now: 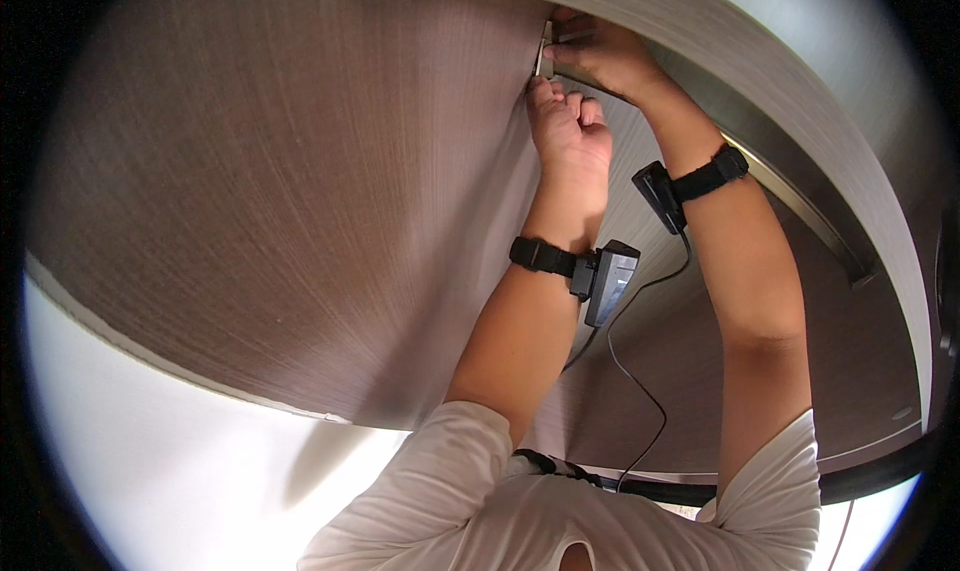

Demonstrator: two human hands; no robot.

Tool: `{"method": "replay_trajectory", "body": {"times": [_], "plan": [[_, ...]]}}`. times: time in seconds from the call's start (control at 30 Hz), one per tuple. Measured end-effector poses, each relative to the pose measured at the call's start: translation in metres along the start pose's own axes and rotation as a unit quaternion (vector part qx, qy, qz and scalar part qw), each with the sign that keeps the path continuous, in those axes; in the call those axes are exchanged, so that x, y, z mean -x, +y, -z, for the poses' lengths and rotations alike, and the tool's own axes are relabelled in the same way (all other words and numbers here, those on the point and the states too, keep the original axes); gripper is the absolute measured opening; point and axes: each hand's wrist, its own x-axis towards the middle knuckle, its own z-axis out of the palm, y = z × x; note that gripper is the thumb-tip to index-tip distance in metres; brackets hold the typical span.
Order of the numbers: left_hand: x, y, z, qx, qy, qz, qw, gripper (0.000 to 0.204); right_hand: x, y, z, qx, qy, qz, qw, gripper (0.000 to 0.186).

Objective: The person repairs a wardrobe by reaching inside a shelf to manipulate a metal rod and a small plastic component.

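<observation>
At the top middle of the head view, both hands meet at a thin, pale metal strip [542, 59] against the inner corner of a brown wood-grain panel [300, 171]. My left hand [572, 126] is closed, its thumb and curled fingers pinching the strip's lower end. Just above and to the right, my right hand [608, 59] has its fingers bent round the strip's upper part; some fingertips are hidden behind the hand or in the shadowed corner. The strip's exact kind cannot be made out.
A pale wood-grain edge [800, 81] curves over my right arm. Behind that arm runs a metal rail [800, 206], fixed to the dark interior. Black straps hold small devices [610, 283] on both forearms, with a thin cable [640, 386] hanging between my arms. White surface [200, 441] lies lower left.
</observation>
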Motion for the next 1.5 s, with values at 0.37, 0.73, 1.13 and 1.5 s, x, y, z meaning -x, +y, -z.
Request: {"method": "replay_trajectory", "body": {"times": [0.37, 0.73, 1.13, 1.5], "plan": [[0.002, -0.002, -0.003, -0.026, 0.009, -0.02, 0.999, 0.024, -0.002, 0.014, -0.004, 0.008, 0.022, 0.026, 0.999, 0.048], [0.002, 0.002, 0.001, -0.048, 0.0, -0.019, 0.999, 0.024, -0.002, 0.008, -0.002, 0.003, 0.009, 0.022, 1.0, 0.049], [0.0, 0.008, -0.001, -0.076, 0.019, -0.01, 0.997, 0.028, -0.002, -0.01, -0.006, 0.024, 0.022, -0.022, 0.999, 0.047], [-0.003, 0.016, -0.003, -0.057, 0.076, 0.045, 0.994, 0.035, -0.006, 0.0, -0.004, 0.034, 0.027, -0.015, 0.999, 0.046]]}}
